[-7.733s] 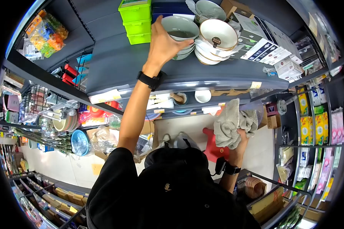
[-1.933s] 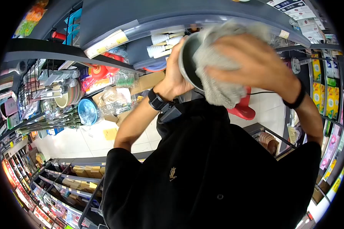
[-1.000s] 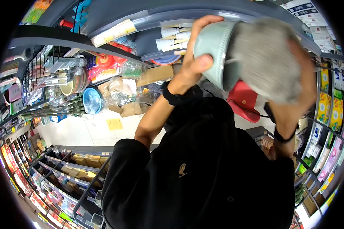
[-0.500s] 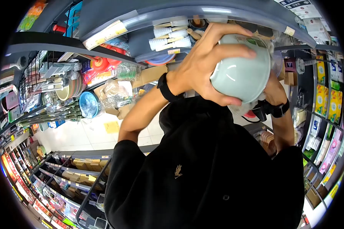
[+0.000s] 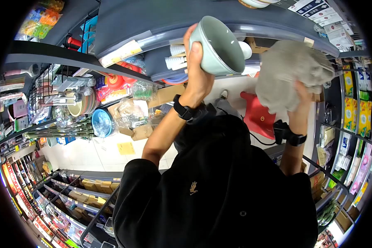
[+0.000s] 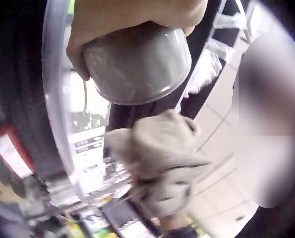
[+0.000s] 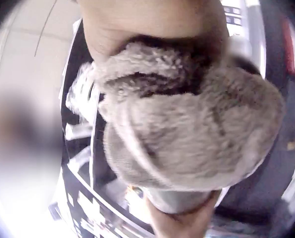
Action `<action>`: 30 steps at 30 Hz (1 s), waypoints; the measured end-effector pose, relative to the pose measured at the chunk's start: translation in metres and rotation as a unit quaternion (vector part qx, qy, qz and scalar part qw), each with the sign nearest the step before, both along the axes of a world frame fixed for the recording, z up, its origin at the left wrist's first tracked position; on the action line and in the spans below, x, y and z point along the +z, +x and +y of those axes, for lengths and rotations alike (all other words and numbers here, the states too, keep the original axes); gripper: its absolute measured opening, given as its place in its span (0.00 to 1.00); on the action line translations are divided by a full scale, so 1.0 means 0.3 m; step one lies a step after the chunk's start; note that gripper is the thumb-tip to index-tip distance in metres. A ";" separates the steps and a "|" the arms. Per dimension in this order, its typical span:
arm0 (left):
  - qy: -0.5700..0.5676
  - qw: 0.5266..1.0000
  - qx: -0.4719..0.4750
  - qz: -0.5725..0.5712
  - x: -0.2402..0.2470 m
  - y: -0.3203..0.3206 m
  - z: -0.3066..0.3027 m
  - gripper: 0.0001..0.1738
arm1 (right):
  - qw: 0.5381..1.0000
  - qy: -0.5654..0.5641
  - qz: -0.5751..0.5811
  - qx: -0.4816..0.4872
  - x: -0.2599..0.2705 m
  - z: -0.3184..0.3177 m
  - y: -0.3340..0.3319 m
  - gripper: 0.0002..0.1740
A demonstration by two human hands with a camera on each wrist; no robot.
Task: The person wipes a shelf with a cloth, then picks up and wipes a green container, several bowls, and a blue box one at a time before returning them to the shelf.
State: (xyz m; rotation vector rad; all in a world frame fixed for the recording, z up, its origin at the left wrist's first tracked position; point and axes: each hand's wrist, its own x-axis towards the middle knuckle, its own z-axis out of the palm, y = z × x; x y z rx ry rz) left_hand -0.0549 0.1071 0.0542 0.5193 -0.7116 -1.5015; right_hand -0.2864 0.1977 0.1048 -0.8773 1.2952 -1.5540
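Observation:
In the head view my left hand (image 5: 199, 76) grips a pale grey-green bowl (image 5: 225, 47) by its outer side, thumb on the wall. The bowl is tilted in front of the shelf edge, its inside facing up and right. To its right, my right hand (image 5: 302, 99) holds a bunched grey cloth (image 5: 291, 72), slightly blurred; the cloth hides most of the fingers. Bowl and cloth are apart. In the left wrist view the bowl (image 6: 140, 69) hangs below the hand, with the cloth (image 6: 162, 148) beyond it. The fluffy cloth (image 7: 192, 134) fills the right wrist view.
A dark shelf (image 5: 165, 18) runs across the top, with white bowls (image 5: 256, 3) at its edge. White-bristled brushes (image 5: 176, 57) lie on the level below. A red stool (image 5: 258, 115) stands on the floor, and a blue basin (image 5: 102, 122) is at the left.
Earlier my left hand was at stacked bowls on the shelf. Later the cloth was inside the bowl. Since half a second ago the bowl has turned inside-up and moved left, away from the cloth.

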 end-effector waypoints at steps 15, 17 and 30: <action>-0.380 0.860 -0.080 -0.330 0.051 -0.010 -0.090 0.66 | 0.957 0.080 -0.272 0.058 -0.125 -0.130 0.150 0.21; -0.247 0.920 -0.194 -0.237 0.083 0.051 -0.090 0.58 | 1.000 0.005 0.007 -0.030 -0.085 -0.161 0.130 0.25; -0.251 0.862 0.017 -0.439 0.144 0.009 -0.076 0.35 | 0.781 -0.276 0.560 -0.025 0.134 -0.251 0.136 0.33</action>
